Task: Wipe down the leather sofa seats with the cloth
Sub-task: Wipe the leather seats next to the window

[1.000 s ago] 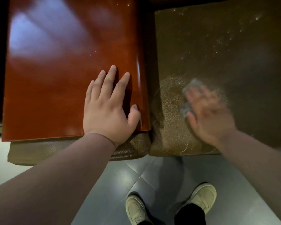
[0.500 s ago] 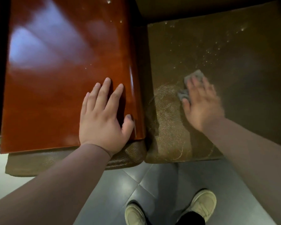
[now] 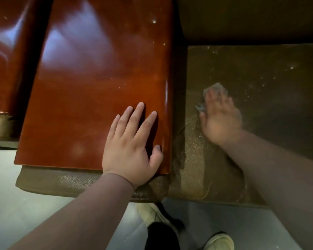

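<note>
A dark brown leather sofa seat fills the right side, speckled with pale dust toward the back. My right hand, blurred by motion, presses a small grey cloth flat against the seat near its left edge; the cloth shows past the fingertips and beside the thumb. My left hand rests flat with fingers spread on a glossy reddish wooden armrest top to the left of the seat. The leather nearest the seat's front edge looks lighter and grainy.
A second wooden armrest lies at the far left. Brown leather padding sticks out under the wooden top. Below is grey tiled floor with my two light shoes. The sofa backrest rises at the top right.
My right hand has slid the cloth farther back across the seat, away from the front edge. The view has shifted down and right. My left hand stays on the armrest.
</note>
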